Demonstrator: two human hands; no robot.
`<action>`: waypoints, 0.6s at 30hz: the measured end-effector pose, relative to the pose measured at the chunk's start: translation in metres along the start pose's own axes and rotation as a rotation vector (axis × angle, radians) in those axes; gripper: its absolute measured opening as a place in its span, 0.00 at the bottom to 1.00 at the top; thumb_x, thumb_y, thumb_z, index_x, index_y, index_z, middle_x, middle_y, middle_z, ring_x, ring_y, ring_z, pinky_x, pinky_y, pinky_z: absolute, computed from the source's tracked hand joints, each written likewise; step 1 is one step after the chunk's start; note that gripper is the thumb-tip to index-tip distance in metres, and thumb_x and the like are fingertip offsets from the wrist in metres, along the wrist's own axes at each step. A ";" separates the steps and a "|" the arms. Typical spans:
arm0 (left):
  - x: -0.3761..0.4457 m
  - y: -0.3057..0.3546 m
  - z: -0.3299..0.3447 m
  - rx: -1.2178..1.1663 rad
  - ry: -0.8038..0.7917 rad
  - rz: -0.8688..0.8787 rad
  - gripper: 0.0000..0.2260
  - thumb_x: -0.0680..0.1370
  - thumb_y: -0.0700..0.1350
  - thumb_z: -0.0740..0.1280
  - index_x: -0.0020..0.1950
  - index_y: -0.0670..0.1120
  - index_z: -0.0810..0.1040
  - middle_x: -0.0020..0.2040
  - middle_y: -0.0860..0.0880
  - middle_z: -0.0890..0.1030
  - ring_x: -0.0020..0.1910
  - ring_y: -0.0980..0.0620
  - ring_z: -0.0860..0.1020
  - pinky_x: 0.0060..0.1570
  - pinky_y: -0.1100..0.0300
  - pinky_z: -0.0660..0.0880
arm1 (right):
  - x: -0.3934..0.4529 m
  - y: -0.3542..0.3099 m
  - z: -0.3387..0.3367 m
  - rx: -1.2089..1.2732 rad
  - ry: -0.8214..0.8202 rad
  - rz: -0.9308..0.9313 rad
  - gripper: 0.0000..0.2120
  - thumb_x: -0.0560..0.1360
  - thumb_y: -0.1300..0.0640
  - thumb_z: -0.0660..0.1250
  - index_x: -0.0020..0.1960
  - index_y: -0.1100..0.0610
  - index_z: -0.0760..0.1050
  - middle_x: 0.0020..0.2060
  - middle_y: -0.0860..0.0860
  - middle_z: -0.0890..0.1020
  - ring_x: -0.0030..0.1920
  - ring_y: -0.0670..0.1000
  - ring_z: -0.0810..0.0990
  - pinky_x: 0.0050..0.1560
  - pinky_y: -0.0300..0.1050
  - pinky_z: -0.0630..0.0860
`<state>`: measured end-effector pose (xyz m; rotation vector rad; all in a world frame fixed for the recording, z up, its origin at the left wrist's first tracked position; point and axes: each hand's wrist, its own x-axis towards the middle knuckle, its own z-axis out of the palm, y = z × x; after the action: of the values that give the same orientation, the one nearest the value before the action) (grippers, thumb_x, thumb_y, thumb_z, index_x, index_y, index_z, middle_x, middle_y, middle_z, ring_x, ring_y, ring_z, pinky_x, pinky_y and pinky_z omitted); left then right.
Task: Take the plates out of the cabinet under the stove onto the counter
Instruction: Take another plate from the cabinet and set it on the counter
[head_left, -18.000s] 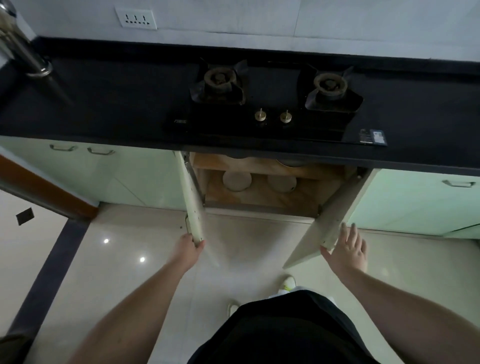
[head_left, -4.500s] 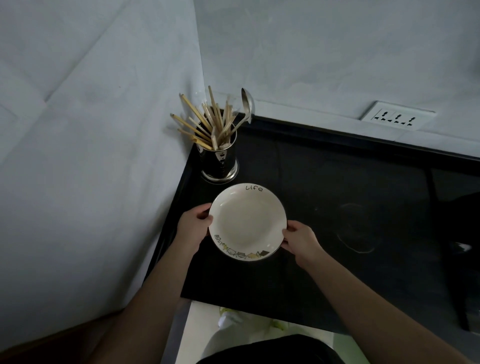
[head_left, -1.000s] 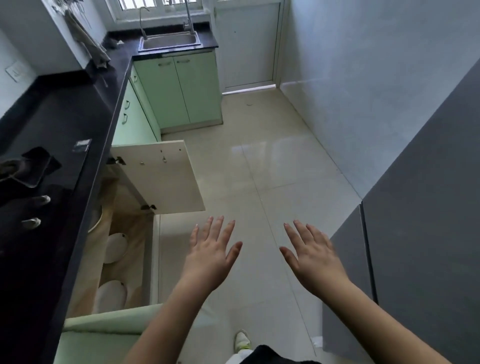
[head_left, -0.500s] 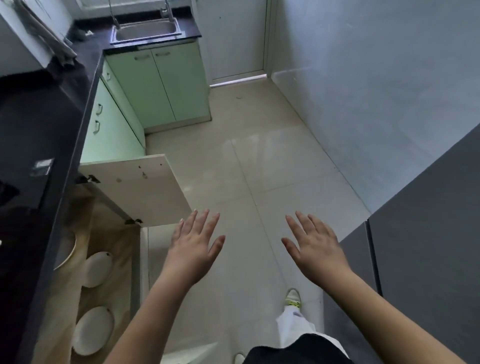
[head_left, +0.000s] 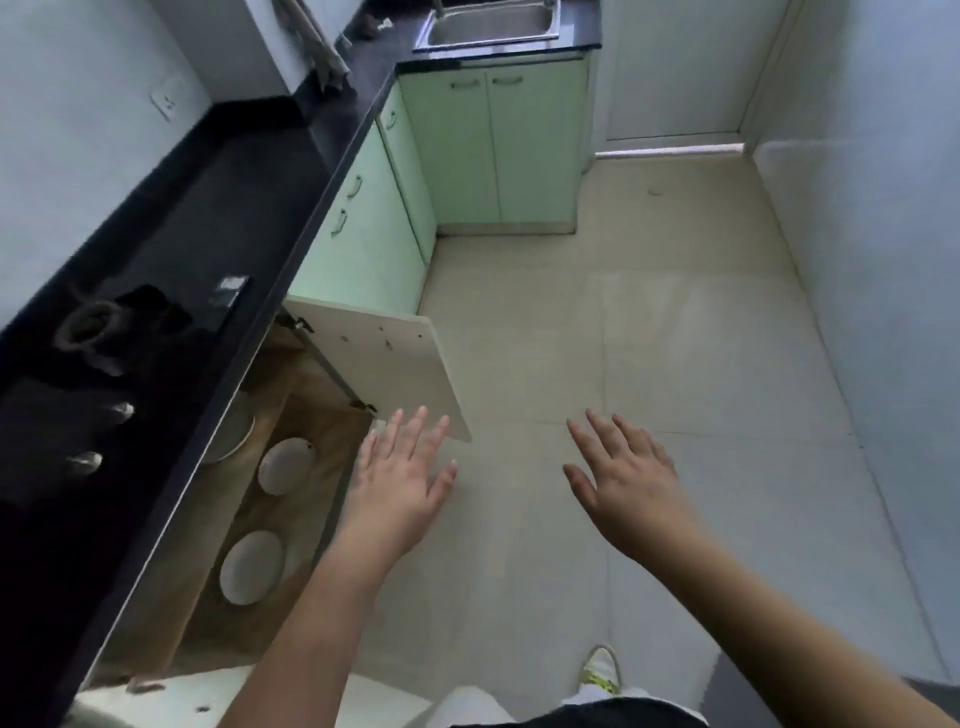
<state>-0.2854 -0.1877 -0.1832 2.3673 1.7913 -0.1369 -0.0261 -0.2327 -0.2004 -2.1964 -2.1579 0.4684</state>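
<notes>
White and round, two plates lie flat on the wooden floor of the cabinet (head_left: 291, 415) at the lower left of the frame: the near plate (head_left: 252, 567) towards the bottom, the far plate (head_left: 285, 465) just above it, apart from each other. A third pale curved rim (head_left: 234, 431) shows further in, half hidden under the counter edge; it looks like another dish, but I cannot tell which kind. They lie singly, not stacked, so each would come out on its own.

Both doors are swung wide, which is why the shelf is open to view from above: the far door (head_left: 389, 364) juts out over the floor at mid-frame, and the near door (head_left: 218, 696) lies along the bottom edge.

The left hand (head_left: 400, 483) hangs just outside the cabinet mouth, fingers straight and spread, holding nothing; its fingertips overlap the lower corner of the far door in the frame. The right hand (head_left: 626, 480) is well to the right over the pale floor tiles, also spread and empty. Both seem poised for a reach down to the shelf.

The black counter (head_left: 223, 208) runs up the left side with the stove (head_left: 104, 332) set in it, directly above the cabinet. A sink (head_left: 493, 23) sits at the top of the frame.
</notes>
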 end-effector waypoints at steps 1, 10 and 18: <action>0.003 -0.008 -0.005 0.000 0.018 -0.036 0.27 0.82 0.61 0.47 0.80 0.57 0.47 0.82 0.53 0.47 0.79 0.52 0.41 0.74 0.53 0.36 | 0.014 -0.006 -0.003 -0.006 -0.009 -0.050 0.28 0.81 0.39 0.44 0.79 0.44 0.45 0.80 0.46 0.50 0.78 0.51 0.47 0.75 0.48 0.43; -0.033 -0.098 -0.010 -0.079 0.103 -0.371 0.35 0.75 0.69 0.31 0.80 0.58 0.45 0.81 0.54 0.45 0.79 0.53 0.40 0.74 0.52 0.36 | 0.106 -0.112 -0.015 -0.045 -0.050 -0.433 0.30 0.79 0.38 0.41 0.79 0.46 0.47 0.79 0.49 0.53 0.78 0.53 0.49 0.76 0.49 0.44; -0.055 -0.193 -0.011 -0.075 0.199 -0.624 0.31 0.79 0.66 0.39 0.80 0.56 0.47 0.81 0.52 0.50 0.79 0.50 0.45 0.76 0.48 0.44 | 0.171 -0.227 -0.022 -0.131 -0.093 -0.698 0.31 0.79 0.36 0.40 0.79 0.46 0.43 0.80 0.50 0.50 0.79 0.55 0.45 0.76 0.52 0.41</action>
<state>-0.4859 -0.1869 -0.1782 1.7448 2.5222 0.0933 -0.2426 -0.0516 -0.1606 -1.3236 -2.8506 0.3922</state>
